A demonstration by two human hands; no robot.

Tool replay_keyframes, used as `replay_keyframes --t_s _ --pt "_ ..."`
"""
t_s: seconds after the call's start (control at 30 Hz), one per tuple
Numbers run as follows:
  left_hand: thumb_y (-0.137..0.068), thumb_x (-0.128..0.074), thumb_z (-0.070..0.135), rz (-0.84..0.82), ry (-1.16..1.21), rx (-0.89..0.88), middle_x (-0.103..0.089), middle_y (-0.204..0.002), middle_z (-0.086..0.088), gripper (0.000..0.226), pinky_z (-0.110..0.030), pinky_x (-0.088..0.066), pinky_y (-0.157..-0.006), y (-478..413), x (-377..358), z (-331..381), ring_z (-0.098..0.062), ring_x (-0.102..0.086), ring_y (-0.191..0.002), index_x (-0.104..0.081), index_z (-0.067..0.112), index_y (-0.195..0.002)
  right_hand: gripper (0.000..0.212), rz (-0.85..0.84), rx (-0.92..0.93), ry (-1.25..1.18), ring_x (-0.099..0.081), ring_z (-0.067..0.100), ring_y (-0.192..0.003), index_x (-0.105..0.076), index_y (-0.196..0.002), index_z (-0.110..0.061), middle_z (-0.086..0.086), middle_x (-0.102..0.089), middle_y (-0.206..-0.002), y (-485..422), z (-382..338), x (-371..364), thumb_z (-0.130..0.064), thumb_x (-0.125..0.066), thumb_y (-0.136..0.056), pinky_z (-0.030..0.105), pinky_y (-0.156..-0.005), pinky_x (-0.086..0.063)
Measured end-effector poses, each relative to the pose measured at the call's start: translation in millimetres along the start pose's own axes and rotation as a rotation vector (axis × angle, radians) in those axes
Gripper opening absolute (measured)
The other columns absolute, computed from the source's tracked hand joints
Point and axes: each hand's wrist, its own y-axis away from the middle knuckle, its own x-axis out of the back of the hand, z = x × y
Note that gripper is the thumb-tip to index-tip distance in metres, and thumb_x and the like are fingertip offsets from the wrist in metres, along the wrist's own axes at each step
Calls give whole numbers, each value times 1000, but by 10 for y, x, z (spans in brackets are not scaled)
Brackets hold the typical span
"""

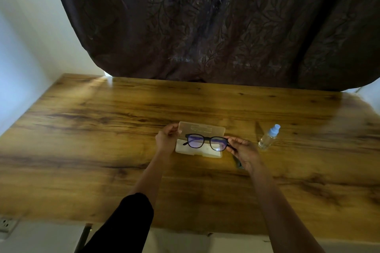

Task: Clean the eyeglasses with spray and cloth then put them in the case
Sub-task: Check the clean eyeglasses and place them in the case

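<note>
Black-framed eyeglasses point(206, 141) hang just above the open translucent case point(200, 153) in the middle of the wooden table point(102, 139). My right hand point(242, 149) pinches the glasses at their right hinge. My left hand point(167, 139) holds the left edge of the case's raised lid point(202, 128). A clear spray bottle point(268, 137) with a pale blue cap stands to the right of the case. A dark cloth point(238, 164) lies on the table, mostly hidden under my right hand.
A dark patterned curtain point(205, 26) hangs behind the table's far edge. White walls stand at the left and far right. A power outlet point(6, 224) sits low at the left, below the table's near edge.
</note>
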Motion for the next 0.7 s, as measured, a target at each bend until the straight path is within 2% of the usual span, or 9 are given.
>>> replay_keyframes --t_s 0.07,0.2,0.27,0.43,0.5,0.57,0.63,0.7 --pt "-87 -59 8 -10 12 -16 -66 -100 -2 21 -24 -44 -80 0 -29 2 -11 -58 -93 -65 10 -108 24 15 -5 11 -61 15 -83 -58 -112 8 18 -61 -111 -29 38 -20 0 -48 -91 10 -57 -52" --pt "-88 -58 8 -37 23 -6 -65 -101 -1 21 -23 -43 -78 -5 -71 -38 -11 -57 -94 -64 11 -109 24 58 -18 62 -57 32 -112 -56 -112 9 23 -58 -120 -68 95 -72 1 -47 -91 13 -61 -53" --pt "-89 -57 8 -35 27 -13 -66 -102 -1 21 -23 -44 -79 -12 -75 -67 -12 -58 -95 -64 13 -108 24 80 -23 72 -55 34 -114 -55 -113 10 25 -57 -121 -77 111 -89 1 -48 -91 13 -60 -53" --pt "-90 -55 11 -82 61 -8 -64 -99 1 19 -15 -43 -71 -34 -66 -92 -13 -58 -93 -63 16 -107 24 124 8 105 -59 32 -108 -57 -111 9 23 -60 -117 -80 126 -91 1 -52 -89 20 -70 -55" --pt "-91 -55 13 -125 89 -8 -65 -100 -2 19 -21 -48 -76 -52 -62 -109 -19 -60 -96 -62 18 -107 22 128 35 147 -63 29 -102 -60 -108 5 20 -63 -113 -86 141 -91 -1 -56 -88 23 -76 -55" --pt "-91 -55 13 -159 117 4 -65 -101 -5 18 -35 -51 -84 -62 -49 -112 -24 -61 -99 -62 20 -106 20 137 58 217 -66 24 -92 -63 -105 -1 17 -66 -108 -86 155 -96 -3 -60 -86 27 -83 -52" --pt "-90 -55 12 -192 159 19 -64 -102 -10 19 -46 -51 -90 -69 -37 -128 -30 -61 -101 -62 24 -102 18 151 83 272 -67 18 -81 -65 -102 -4 13 -69 -103 -87 170 -95 -5 -62 -85 22 -77 -53" --pt "-89 -55 9 -223 192 20 -65 -98 -6 22 -49 -51 -91 -53 -26 -138 -29 -61 -101 -62 28 -98 16 172 115 347 -65 9 -71 -66 -101 -7 7 -69 -96 -80 173 -95 -8 -62 -85 9 -60 -49"
